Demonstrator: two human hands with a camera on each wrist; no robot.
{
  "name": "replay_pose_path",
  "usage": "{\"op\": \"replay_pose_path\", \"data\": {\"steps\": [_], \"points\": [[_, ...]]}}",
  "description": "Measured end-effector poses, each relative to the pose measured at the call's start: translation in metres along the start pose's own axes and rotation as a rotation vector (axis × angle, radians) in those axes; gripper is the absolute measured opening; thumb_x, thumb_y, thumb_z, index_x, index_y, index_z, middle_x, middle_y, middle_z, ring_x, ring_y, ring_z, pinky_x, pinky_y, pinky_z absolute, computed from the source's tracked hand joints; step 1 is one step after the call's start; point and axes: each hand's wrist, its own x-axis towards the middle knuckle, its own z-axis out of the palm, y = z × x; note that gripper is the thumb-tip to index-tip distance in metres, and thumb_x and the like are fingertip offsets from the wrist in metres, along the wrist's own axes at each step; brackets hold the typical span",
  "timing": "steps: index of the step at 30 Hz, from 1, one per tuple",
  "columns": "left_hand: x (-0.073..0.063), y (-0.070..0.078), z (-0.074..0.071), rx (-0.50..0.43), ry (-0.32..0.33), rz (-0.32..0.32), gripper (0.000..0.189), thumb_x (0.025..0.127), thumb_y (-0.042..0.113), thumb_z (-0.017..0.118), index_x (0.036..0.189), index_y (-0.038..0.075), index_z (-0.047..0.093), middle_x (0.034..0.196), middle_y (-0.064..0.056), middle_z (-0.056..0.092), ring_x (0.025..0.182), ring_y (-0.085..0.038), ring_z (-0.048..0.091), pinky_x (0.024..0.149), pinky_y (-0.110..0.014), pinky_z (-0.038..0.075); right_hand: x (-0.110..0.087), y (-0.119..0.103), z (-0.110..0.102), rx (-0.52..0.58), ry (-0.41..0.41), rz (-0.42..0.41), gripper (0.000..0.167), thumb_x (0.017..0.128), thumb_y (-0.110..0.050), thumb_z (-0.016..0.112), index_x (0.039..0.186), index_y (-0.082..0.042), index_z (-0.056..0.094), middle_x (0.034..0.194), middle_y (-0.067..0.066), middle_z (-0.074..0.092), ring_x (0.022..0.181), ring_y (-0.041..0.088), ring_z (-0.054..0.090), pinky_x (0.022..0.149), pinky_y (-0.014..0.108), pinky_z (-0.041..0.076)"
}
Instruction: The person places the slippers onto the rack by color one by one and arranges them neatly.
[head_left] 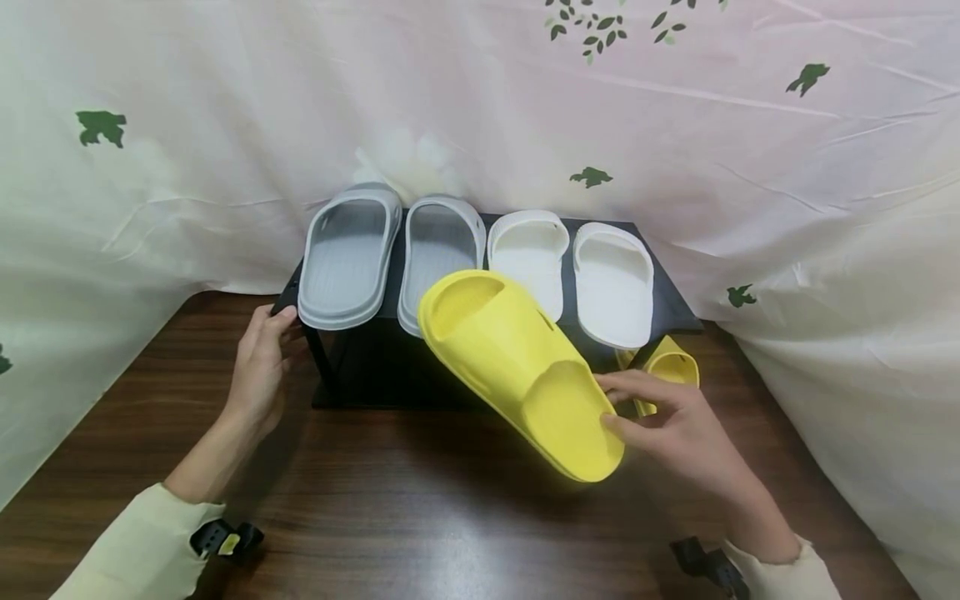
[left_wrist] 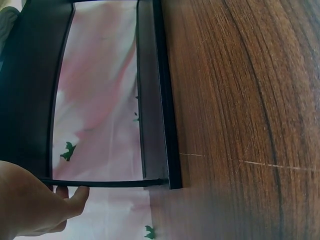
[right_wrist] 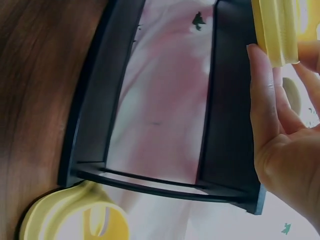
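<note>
My right hand [head_left: 675,425] pinches the heel end of a yellow slipper [head_left: 510,358], thumb on one side and fingers on the other. The slipper is held up in front of the black shoe rack [head_left: 671,308], toe toward the back left, overlapping a grey and a white one in the head view. At the rack's front left corner, my left hand [head_left: 258,367] grips the edge; its fingers [left_wrist: 75,202] curl by the side bar in the left wrist view. Another yellow slipper [head_left: 678,367] is by the rack's right end, partly hidden behind my right hand.
On the rack's top stand two grey slippers [head_left: 348,258] and two white slippers [head_left: 615,287], side by side. The rack stands on a dark wooden table [head_left: 360,500]. Pale cloth [head_left: 450,100] with green leaf prints hangs behind and along both sides.
</note>
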Motion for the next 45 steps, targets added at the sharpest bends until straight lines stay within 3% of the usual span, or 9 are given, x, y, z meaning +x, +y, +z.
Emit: {"op": "replay_pose_path", "data": {"steps": [17,31,36,45], "points": [[0.001,-0.001,0.001,0.005,0.011,-0.005,0.020,0.106,0.038,0.049,0.111,0.018,0.050,0.119,0.001,0.053,0.113,-0.014,0.051,0.098,-0.041,0.035,-0.009,0.022,-0.002,0.022,-0.084,0.008,0.041,0.083,0.011,0.077,0.120,-0.005,0.074,0.107,0.005,0.073,0.096,0.013,0.064,0.068,0.028,0.056],[0.001,0.000,0.001,-0.012,-0.001,0.013,0.019,0.107,0.036,0.048,0.110,0.017,0.050,0.120,0.000,0.052,0.113,-0.015,0.051,0.101,-0.045,0.033,-0.018,0.041,-0.008,0.036,-0.148,0.021,0.037,0.085,0.010,0.075,0.119,-0.005,0.074,0.115,0.007,0.072,0.104,0.014,0.063,0.079,0.025,0.054],[0.001,0.000,0.001,-0.016,-0.002,0.017,0.019,0.107,0.036,0.048,0.109,0.017,0.050,0.120,0.000,0.052,0.113,-0.015,0.050,0.100,-0.045,0.032,-0.022,0.046,-0.008,-0.014,-0.149,0.055,0.038,0.086,0.007,0.076,0.122,-0.005,0.073,0.114,0.004,0.072,0.100,0.011,0.064,0.074,0.027,0.056],[0.001,0.000,0.002,-0.025,0.005,0.011,0.020,0.107,0.036,0.049,0.108,0.016,0.049,0.119,0.000,0.052,0.112,-0.015,0.050,0.099,-0.044,0.033,-0.020,0.050,-0.007,-0.135,-0.138,0.156,0.036,0.089,-0.005,0.078,0.124,-0.008,0.072,0.115,0.000,0.073,0.094,0.014,0.068,0.085,0.032,0.053]]}}
